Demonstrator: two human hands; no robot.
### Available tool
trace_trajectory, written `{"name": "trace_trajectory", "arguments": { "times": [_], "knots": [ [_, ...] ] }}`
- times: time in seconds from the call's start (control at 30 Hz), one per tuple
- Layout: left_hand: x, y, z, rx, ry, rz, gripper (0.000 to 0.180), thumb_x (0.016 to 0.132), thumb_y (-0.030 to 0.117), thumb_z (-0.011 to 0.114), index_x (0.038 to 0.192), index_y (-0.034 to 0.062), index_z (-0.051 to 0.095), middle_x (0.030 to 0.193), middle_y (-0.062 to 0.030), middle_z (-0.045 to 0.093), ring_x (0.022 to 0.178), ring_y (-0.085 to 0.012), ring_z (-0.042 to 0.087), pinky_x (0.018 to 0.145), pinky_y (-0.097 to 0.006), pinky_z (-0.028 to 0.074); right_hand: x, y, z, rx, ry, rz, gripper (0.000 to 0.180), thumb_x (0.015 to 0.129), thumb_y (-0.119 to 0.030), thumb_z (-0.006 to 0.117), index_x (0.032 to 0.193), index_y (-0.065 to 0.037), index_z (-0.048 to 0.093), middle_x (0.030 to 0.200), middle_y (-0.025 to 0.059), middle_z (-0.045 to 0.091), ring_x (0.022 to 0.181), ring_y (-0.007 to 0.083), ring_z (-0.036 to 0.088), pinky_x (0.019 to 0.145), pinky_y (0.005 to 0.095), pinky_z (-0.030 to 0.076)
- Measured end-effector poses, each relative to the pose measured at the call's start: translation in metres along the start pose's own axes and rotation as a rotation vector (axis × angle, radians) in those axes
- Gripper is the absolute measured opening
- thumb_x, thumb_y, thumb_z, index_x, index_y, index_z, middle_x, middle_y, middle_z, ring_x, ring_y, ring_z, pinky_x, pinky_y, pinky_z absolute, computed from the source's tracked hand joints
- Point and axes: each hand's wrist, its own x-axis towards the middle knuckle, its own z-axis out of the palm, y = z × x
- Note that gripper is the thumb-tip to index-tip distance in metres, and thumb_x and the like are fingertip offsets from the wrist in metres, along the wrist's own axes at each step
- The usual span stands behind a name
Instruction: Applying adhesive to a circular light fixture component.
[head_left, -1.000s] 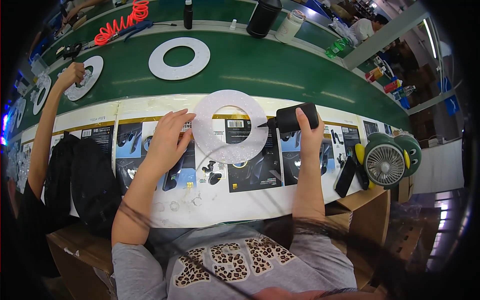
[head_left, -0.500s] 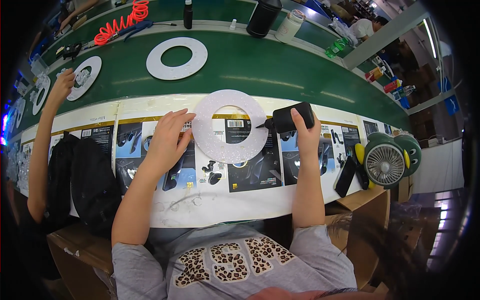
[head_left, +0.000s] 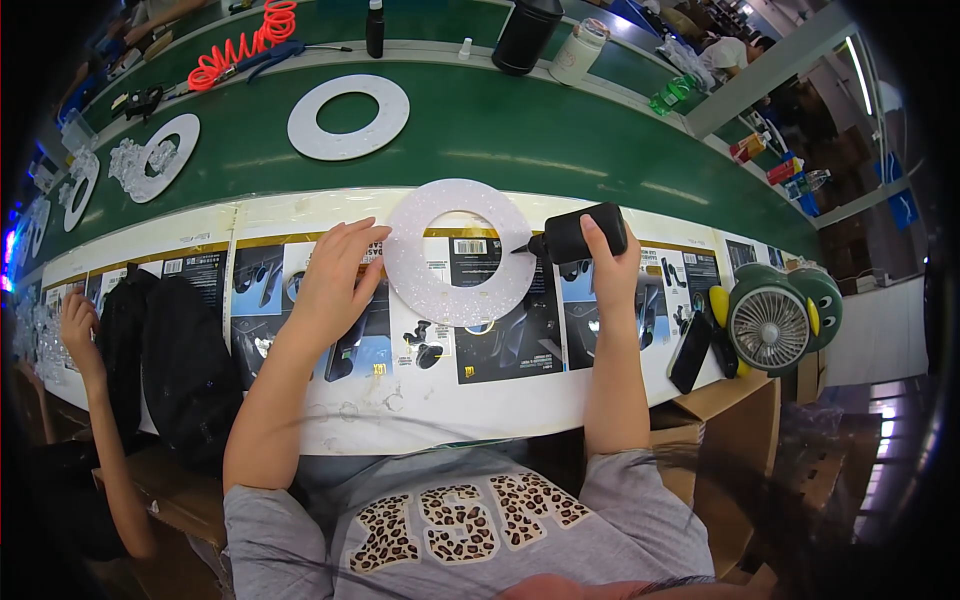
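Note:
A flat white speckled ring lies in front of me on the printed sheets. My left hand is open at its left side, fingers stretched out and fingertips against or just by the ring's edge. In my right hand, closed round it, is a black squeeze bottle tipped on its side. Its thin nozzle points left over the ring's right part, near the inner edge. Whether the tip touches the surface, or any liquid comes out, I cannot tell.
On the green belt lie another white ring and, further left, a ring with clear plastic. A co-worker's hand is beside a black bag. A phone and green fan stand right.
The co-worker's hand has left the far-left ring and come back toward the near side; clear plastic lies beside that ring. The belt's rings have shifted slightly left. My hands stay put.

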Motion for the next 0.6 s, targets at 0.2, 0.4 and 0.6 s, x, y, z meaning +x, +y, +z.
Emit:
{"name": "trace_trajectory", "arguments": {
  "times": [0.2,0.4,0.6],
  "knots": [
    [0.0,0.003,-0.002,0.006,0.007,-0.008,0.03,0.086,0.004,0.058,0.116,0.0041,0.057,0.122,-0.0143,0.058,0.122,-0.033,0.048,0.107,-0.044,0.034,0.001,0.0,-0.002,0.001,0.013,-0.003,0.027,0.088,-0.024,0.067,0.092,0.002,0.062,0.08,0.0029,0.062,0.073,0.0082,0.054,0.066,0.0226,0.043],
    [0.0,0.002,-0.001,0.0,0.012,-0.006,0.03,0.086,0.003,0.059,0.116,0.0036,0.057,0.122,-0.0144,0.059,0.122,-0.0326,0.048,0.106,-0.043,0.035,0.001,-0.007,-0.008,0.01,0.099,-0.031,0.026,0.087,-0.023,0.068,0.091,0.002,0.062,0.079,0.0025,0.061,0.072,0.008,0.053,0.065,0.0227,0.043],
    [-0.001,-0.002,-0.001,-0.017,-0.008,-0.012,0.035,0.085,0.007,0.061,0.119,0.0064,0.056,0.125,-0.0166,0.056,0.12,-0.0368,0.047,0.106,-0.045,0.035,0.002,-0.01,-0.015,-0.084,0.101,-0.072,0.025,0.086,-0.022,0.068,0.087,0.003,0.062,0.077,0.0033,0.061,0.07,0.0088,0.053,0.063,0.0245,0.043]
  ]
}}
